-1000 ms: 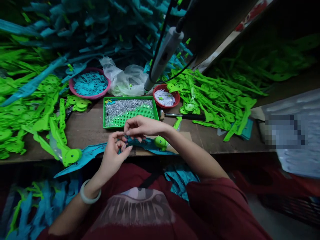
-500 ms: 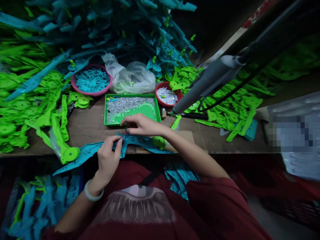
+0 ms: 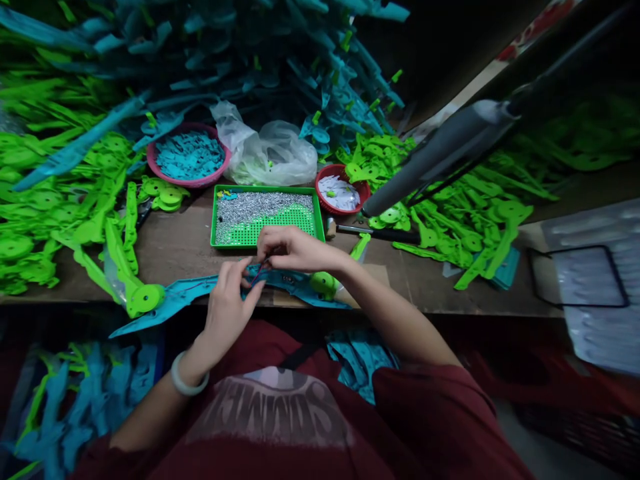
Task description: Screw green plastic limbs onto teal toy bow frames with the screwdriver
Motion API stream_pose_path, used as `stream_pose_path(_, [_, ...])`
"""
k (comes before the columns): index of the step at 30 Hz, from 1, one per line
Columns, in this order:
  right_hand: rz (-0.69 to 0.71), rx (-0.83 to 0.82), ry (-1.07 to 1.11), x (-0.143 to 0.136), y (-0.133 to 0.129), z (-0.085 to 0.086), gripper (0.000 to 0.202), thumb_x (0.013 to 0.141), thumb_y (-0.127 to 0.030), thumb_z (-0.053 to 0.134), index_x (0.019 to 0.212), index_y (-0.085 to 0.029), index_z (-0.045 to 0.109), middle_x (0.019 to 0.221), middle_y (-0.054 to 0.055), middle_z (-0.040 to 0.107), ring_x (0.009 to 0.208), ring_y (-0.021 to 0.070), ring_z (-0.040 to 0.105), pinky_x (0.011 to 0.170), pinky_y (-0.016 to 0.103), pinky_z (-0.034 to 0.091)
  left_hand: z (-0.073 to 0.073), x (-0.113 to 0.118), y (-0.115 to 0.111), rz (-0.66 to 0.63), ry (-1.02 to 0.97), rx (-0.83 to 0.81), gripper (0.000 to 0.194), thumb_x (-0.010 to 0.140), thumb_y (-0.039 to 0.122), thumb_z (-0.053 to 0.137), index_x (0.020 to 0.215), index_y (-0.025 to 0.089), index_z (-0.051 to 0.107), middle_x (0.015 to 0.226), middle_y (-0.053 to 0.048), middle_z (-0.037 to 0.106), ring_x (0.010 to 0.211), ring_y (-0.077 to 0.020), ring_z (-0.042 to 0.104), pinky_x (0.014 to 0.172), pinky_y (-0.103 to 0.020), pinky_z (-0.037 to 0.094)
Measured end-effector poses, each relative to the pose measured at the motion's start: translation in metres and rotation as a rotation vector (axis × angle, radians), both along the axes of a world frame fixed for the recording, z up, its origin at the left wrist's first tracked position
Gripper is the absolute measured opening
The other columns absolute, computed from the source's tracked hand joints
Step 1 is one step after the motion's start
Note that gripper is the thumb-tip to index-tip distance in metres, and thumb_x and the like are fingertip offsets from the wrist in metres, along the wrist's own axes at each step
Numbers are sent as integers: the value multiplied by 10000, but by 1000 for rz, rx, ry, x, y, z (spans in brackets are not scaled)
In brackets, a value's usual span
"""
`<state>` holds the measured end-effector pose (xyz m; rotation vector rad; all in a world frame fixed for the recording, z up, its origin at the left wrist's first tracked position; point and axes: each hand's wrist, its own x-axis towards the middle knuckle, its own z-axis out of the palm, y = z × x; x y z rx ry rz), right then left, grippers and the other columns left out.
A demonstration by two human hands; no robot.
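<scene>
A long blue plastic shell (image 3: pixel 193 288), curved and hollow-sided, lies along the front edge of the bench with its left tip past the edge. Thin dark reddish and blue wires (image 3: pixel 259 272) rise from its middle. My left hand (image 3: pixel 231 301), with a pale bangle on the wrist, has thumb and fingers closed around these wires. From the right, my right hand (image 3: pixel 297 248) pinches their upper end with curled fingers. Round green parts, one on the left (image 3: pixel 146 300) and one on the right (image 3: pixel 324 285), sit against the shell.
Behind my hands stands a green tray (image 3: pixel 218 217) of small metal screws. Further back are a pink bowl (image 3: pixel 227 162) of blue pieces, a red basket (image 3: pixel 367 193) of white pieces and a plastic bag (image 3: pixel 285 157). A grey cylindrical tool (image 3: pixel 440 153) hangs at the right, among green part piles.
Both hands have shifted slightly right along the shell. The right hand's fingers have curled in closer, and the wires now stretch between the two hands. The view has turned a little.
</scene>
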<state>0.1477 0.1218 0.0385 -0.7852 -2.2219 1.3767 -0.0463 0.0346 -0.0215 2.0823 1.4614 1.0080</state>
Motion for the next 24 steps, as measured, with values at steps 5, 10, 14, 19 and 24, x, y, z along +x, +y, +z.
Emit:
stream_pose_path(5, [95,-44,17,-6,1,10,74,810,-97,576,803,-152,625,885,17,561,818,121,545,729,257,458,0,-1,12,-139,178,-10,122,940,184,514,1010,164,612,1013,-111,651,926,-250,600,808,-384,491])
stream_pose_path(10, [130,-19,39,-6,4,11,131,795,-50,535,810,-154,613,885,21,582,832,128,555,754,272,456,-7,-5,19,-134,57,-101,94,921,240,550,922,187,627,900,-68,678,890,-241,612,789,-371,482])
stream_pose_path(14, [148,-15,57,-3,5,6,151,792,-45,528,831,-152,627,889,25,598,862,137,566,798,292,460,-9,-7,21,-187,-61,-184,114,906,272,581,974,197,632,951,-56,700,919,-232,631,830,-367,492])
stream_pose_path(19, [88,24,18,0,3,1,199,777,-30,519,888,-141,642,915,38,588,842,142,554,769,287,460,-10,-7,21,-215,1,-51,86,943,220,548,1008,185,593,948,-67,682,901,-221,642,790,-329,489])
stream_pose_path(24, [-52,246,-239,-1,-5,-4,216,803,-10,481,891,-128,639,1036,91,533,926,175,526,814,306,433,-8,-6,14,-187,169,152,76,958,197,532,998,188,596,915,-62,692,859,-220,629,831,-356,462])
